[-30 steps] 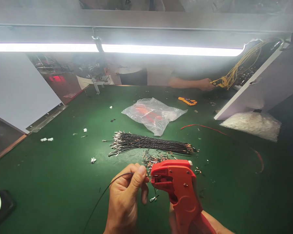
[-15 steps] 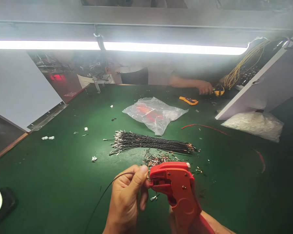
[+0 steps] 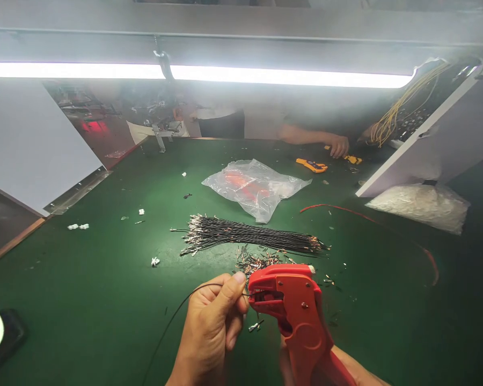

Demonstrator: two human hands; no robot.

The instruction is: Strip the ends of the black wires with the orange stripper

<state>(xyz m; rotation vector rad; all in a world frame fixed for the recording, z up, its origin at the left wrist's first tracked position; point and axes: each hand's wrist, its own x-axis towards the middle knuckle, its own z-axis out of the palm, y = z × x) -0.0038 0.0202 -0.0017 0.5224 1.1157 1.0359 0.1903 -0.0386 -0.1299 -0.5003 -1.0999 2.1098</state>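
Observation:
Between thumb and fingers, my left hand pinches a thin black wire, whose long end trails down to the left. The wire's short end enters the jaws of a red wire stripper. My right hand is wrapped round the stripper's handles, and most of its fingers are hidden behind the tool. Just past the tool lies a heap of cut wire ends and insulation bits. Beyond that, a bundle of black wires lies across the mat, with metal terminals at its left end and bare copper at its right.
A clear plastic bag with something red inside lies behind the bundle. Farther back are a yellow tool and another person's hand. A red wire and a filled bag lie to the right. White connectors are scattered left.
My left hand and the stripper have shifted slightly to the right together, the wire still at the jaws. Across the table, the other person's hand has lowered beside a yellow item.

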